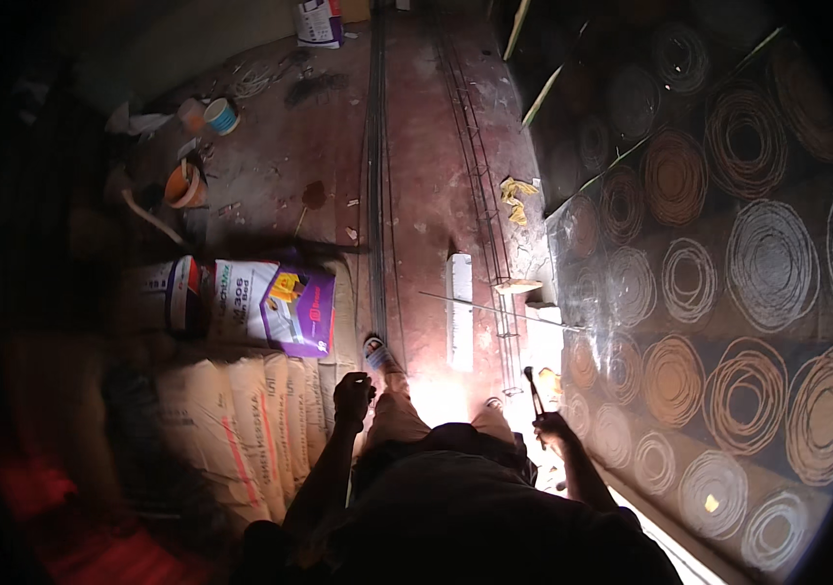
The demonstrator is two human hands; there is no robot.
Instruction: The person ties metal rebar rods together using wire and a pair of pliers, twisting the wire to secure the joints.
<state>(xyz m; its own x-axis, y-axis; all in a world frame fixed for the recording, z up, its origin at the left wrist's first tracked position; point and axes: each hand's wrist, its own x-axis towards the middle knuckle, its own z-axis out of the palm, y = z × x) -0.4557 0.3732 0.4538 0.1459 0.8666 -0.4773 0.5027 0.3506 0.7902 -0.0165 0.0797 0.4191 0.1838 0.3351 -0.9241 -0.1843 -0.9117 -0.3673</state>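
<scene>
My right hand is wrapped round a slim, long tool with a dark end, which points up and away from me; its exact kind is too dark to tell. My left hand is in the air beside the stacked paper sacks, its fingers curled in. Whether anything is inside them is hidden in shadow. Ahead of me a long white block lies on the reddish floor. A thin rod crosses over it toward the patterned wall.
Long dark steel bars and a tied rebar frame run along the floor. A purple and white bag lies on the left. Beyond it are an orange bucket and a blue-white tub. A circle-patterned covering rises right.
</scene>
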